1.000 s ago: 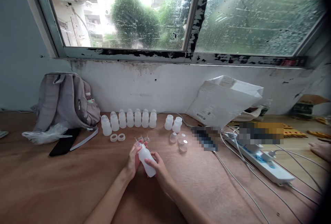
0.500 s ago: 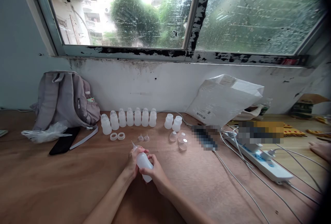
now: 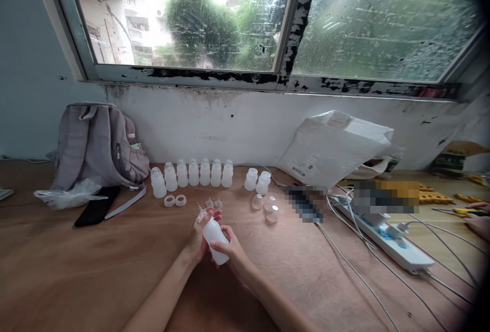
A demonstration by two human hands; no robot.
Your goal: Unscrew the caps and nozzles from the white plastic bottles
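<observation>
Both my hands hold one small white plastic bottle (image 3: 215, 237) tilted over the wooden table (image 3: 95, 265). My left hand (image 3: 199, 235) is closed around its upper end, fingers at the clear nozzle cap (image 3: 202, 213). My right hand (image 3: 229, 253) is wrapped round the bottle's lower body. Behind them stands a row of several capped white bottles (image 3: 191, 173), and two uncapped bottles (image 3: 257, 181) stand to the right. Two white rings (image 3: 174, 200), two small clear nozzles (image 3: 213, 203) and clear dome caps (image 3: 265, 204) lie between the row and my hands.
A grey backpack (image 3: 95, 145), a plastic bag (image 3: 65, 196) and a black phone (image 3: 95, 208) lie at the left. A white parcel bag (image 3: 333, 148) leans on the wall. A power strip (image 3: 386, 237) with cables lies at right. Another person's hand (image 3: 476, 219) shows at the far right edge.
The bottle has been turned and shifted a little between my hands, dipping lower half a second ago and now raised again. The other person's hand at right now has a yellow-handled tool by it.
</observation>
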